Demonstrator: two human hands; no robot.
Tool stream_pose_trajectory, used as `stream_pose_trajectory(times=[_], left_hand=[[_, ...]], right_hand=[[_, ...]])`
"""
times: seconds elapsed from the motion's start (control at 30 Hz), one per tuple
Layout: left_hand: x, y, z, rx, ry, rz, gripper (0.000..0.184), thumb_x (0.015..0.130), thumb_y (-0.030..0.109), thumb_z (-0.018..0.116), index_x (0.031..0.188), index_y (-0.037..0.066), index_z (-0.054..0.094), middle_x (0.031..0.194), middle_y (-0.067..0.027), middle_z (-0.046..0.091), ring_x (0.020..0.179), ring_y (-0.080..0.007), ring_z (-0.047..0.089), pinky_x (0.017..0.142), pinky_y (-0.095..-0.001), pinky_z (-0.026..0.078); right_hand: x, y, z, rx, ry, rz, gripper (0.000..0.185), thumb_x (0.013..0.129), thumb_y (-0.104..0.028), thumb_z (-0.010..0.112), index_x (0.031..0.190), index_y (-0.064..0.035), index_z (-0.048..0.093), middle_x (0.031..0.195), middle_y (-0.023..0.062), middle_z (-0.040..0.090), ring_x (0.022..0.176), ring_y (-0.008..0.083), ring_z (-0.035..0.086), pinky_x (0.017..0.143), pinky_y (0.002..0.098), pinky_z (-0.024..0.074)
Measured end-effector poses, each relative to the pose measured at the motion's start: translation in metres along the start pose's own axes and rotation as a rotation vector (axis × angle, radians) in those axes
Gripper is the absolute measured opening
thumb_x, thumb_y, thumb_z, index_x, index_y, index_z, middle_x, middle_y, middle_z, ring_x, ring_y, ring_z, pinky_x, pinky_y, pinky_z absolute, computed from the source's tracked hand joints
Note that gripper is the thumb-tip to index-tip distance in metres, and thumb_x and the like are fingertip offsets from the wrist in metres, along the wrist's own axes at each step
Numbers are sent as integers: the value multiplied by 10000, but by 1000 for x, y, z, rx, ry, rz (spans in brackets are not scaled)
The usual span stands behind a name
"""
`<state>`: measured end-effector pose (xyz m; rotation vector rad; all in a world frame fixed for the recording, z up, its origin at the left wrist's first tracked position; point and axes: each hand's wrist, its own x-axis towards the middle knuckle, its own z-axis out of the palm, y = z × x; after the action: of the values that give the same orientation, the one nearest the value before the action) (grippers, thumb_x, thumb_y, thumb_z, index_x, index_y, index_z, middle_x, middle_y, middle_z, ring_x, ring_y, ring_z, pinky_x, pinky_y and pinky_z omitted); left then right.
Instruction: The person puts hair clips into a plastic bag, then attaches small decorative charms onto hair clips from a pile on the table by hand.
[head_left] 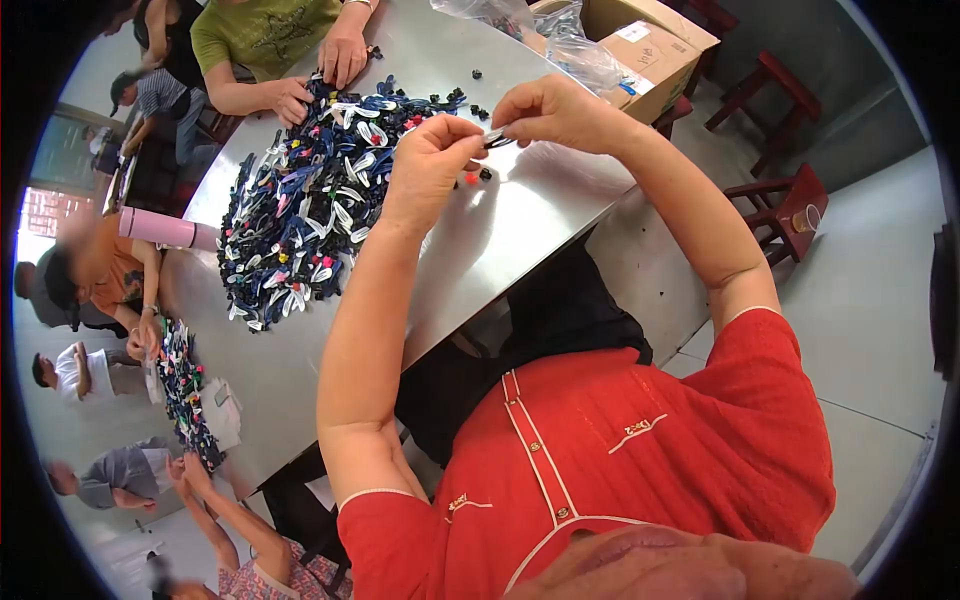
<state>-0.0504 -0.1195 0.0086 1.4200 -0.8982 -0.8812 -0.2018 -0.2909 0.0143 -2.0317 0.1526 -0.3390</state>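
Note:
My left hand (430, 165) and my right hand (550, 112) are raised above the metal table, fingertips pinched close together. Between them is a small dark and silvery hair clip (497, 140), partly covered by my fingers. Left of my hands spreads a big pile of hair clips (300, 210), mostly navy, black and white, with specks of red, pink and yellow. Just below my fingers lie a small red piece (471, 180) and a small black piece (486, 175), too small to name.
A co-worker's hands (343, 55) touch the pile's far edge. A pink bottle (158, 227) lies across the left. A cardboard box (650, 55) and plastic bags stand at the far right. Another clip pile (182, 385) is at lower left, near other people. Red stools (790, 215) stand beyond the table.

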Motion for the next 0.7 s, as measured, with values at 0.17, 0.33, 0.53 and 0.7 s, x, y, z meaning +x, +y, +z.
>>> stream_pose_trajectory(times=[0.17,0.33,0.53,0.7], left_hand=[[-19,-2,-27,413,163,209,224,908,122,660,1072,-30,642,965,-89,690,878,-157,654,761,-298,533],[-68,-7,-49,977,153,331,406,824,183,714,1166,-5,604,1160,-202,578,1126,-360,545,996,-419,425],[-122,-7,-60,1474,340,267,751,793,480,755,1382,90,503,1463,-212,393,1359,-434,353,1091,-593,290],[-140,-26,-81,1491,261,-42,894,836,643,639,1542,186,337,1600,-205,208,1469,-445,174,1152,-635,150]], right_hand=[[9,39,-56,-418,537,-88,183,895,-107,670,1053,-17,693,873,69,706,786,158,678,751,284,540],[20,70,-91,-655,728,73,203,840,-165,667,980,-27,719,953,175,718,880,348,694,783,399,534],[22,80,-84,-708,683,109,181,812,-135,665,950,-35,725,904,175,717,836,327,698,757,398,533],[30,64,-69,-573,648,80,149,806,-123,668,892,-11,717,853,180,707,806,313,692,731,390,529]])
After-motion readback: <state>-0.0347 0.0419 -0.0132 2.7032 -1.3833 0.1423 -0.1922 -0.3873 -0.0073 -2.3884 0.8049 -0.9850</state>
